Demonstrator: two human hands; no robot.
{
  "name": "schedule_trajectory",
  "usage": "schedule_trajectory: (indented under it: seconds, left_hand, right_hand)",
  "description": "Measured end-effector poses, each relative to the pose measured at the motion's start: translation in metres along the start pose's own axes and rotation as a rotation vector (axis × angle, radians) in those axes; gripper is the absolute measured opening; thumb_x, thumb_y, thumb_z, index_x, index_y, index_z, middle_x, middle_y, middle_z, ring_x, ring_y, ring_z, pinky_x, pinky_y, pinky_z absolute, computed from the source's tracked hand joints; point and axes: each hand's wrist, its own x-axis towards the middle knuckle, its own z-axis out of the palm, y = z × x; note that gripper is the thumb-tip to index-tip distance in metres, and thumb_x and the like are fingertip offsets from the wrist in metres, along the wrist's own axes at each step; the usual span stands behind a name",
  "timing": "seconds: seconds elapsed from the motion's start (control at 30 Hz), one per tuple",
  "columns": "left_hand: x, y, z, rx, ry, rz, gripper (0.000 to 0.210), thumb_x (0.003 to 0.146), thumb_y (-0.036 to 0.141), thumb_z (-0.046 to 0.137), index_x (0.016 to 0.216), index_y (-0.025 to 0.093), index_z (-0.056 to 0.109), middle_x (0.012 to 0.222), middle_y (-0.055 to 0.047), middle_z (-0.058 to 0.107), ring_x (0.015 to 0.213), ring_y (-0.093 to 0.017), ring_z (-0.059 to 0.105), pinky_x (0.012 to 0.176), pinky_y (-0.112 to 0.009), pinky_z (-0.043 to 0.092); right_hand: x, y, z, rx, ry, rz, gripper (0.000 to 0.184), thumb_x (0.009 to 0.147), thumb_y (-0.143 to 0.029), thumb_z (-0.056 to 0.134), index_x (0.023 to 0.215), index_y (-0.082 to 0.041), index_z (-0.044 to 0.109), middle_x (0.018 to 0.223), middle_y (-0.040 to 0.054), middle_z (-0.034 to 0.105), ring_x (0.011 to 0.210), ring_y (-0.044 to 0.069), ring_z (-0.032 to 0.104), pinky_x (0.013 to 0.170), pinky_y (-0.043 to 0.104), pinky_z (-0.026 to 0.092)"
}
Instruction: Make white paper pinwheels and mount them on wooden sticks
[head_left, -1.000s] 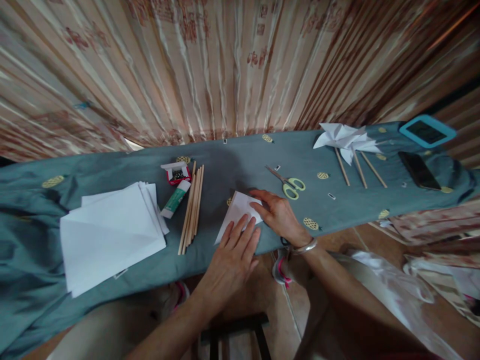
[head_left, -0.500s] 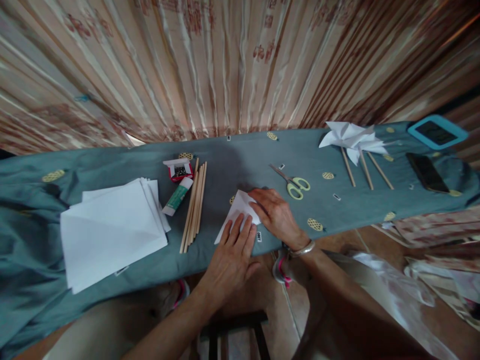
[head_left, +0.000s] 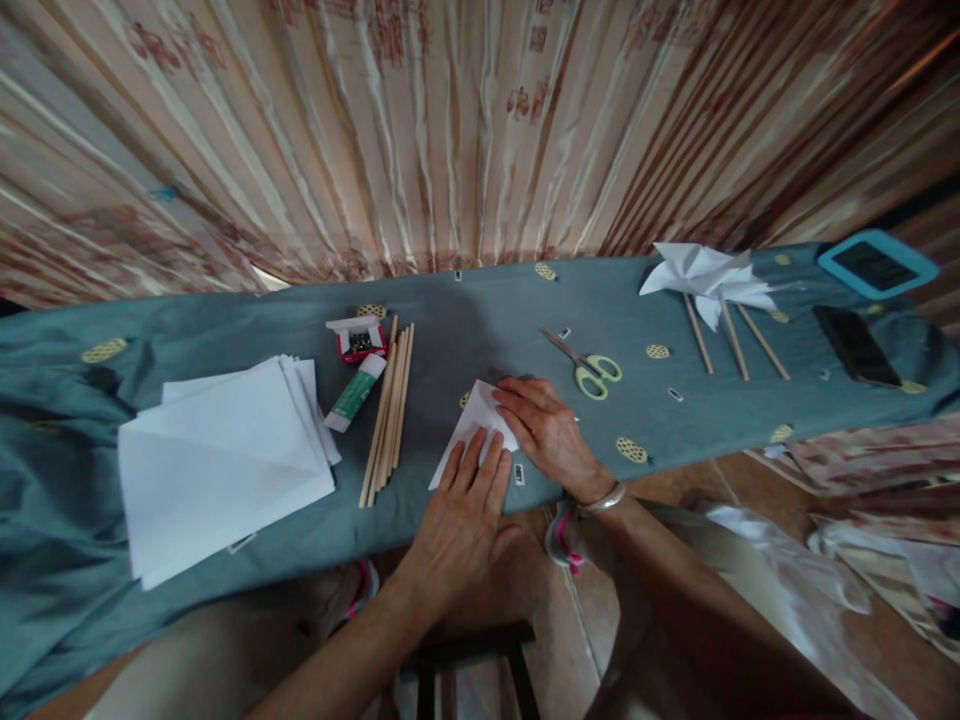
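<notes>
Where the folded paper [head_left: 484,402] lies: on the bench [head_left: 487,320], toward its near edge; white, sharp-cornered.
Left hand [head_left: 466,495]: open, flat across the paper.
Right hand [head_left: 549,430]: curved over its right side; cannot tell whether gripping.
Wooden sticks [head_left: 385,435]: slim, round, left.
Cloth [head_left: 60,470]: rumpled at left; open room beyond the paper.

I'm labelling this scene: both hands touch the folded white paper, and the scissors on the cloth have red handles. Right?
Not quite: the head view shows that the scissors on the cloth are green-handled, not red-handled. The left hand and right hand do touch the folded white paper.
</notes>
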Motion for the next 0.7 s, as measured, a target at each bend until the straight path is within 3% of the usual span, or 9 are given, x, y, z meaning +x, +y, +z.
schedule_trajectory:
  seconds: [0.7]
  left_hand:
    - [0.0005, 0.0007, 0.0012, 0.008, -0.015, -0.011, 0.072, 0.089, 0.045, 0.055, 0.143, 0.003, 0.033, 0.151, -0.025, 0.036, 0.143, -0.039, 0.026, 0.113, -0.056, 0.031]
  right_hand:
    - [0.0006, 0.0013, 0.0014, 0.018, -0.012, 0.016, 0.032, 0.097, -0.024, 0.044, 0.118, -0.021, 0.068, 0.121, 0.0099, 0.066, 0.114, 0.026, 0.055, 0.101, 0.046, 0.049]
